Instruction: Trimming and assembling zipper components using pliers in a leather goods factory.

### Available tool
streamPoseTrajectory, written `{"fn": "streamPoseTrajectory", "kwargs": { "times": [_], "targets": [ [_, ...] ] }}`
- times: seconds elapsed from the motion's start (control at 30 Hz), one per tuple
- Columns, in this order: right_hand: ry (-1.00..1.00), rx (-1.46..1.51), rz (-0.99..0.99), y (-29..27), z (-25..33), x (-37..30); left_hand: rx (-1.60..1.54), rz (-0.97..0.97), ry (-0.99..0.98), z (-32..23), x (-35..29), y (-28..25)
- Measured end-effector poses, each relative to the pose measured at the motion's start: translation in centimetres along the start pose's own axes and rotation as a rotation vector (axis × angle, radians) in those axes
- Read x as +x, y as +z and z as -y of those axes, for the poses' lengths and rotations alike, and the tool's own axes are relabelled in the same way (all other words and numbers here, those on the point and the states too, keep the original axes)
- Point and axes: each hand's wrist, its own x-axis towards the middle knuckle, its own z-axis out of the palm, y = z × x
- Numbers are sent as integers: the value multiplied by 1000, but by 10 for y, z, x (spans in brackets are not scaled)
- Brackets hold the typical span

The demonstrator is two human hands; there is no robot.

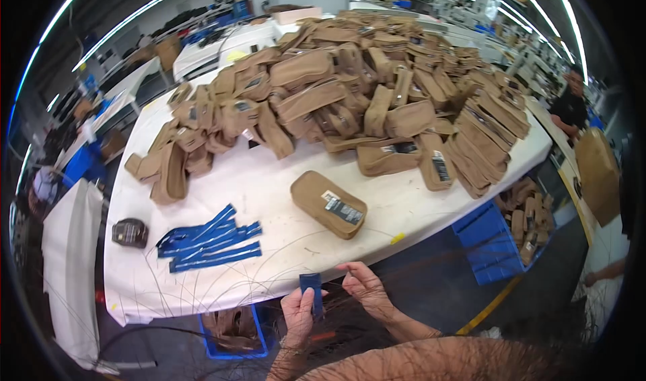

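Near the table's front edge, my left hand [298,314] pinches a short blue fabric strip [310,282] between thumb and fingers, its upper end standing above the thumb. My right hand [367,291] is just to the right, apart from the strip, fingers bent in toward the thumb; whatever they may hold is too small to tell. Beyond my hands, a tan fabric pouch [313,196] with a black and white label lies on the white table [256,179]. Several blue strips [212,243] with pale lines lie loosely piled to the left.
A large heap of tan pouches [303,71] covers the table's far part. A dark rounded object [130,233] sits at the left. Blue bins [481,243] with brown pieces stand right of and below the table. Another person [570,112] is at the far right.
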Motion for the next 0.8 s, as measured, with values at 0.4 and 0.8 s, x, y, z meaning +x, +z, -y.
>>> {"fn": "streamPoseTrajectory", "kwargs": {
  "times": [0.4, 0.8],
  "targets": [
    [100, -12, 72, 22, -14, 38, 116, 138, 93, -8, 10, -7],
    [257, -84, 199, 17, 1, 51, 197, 114, 110, -25, 18, -18]
  ]
}}
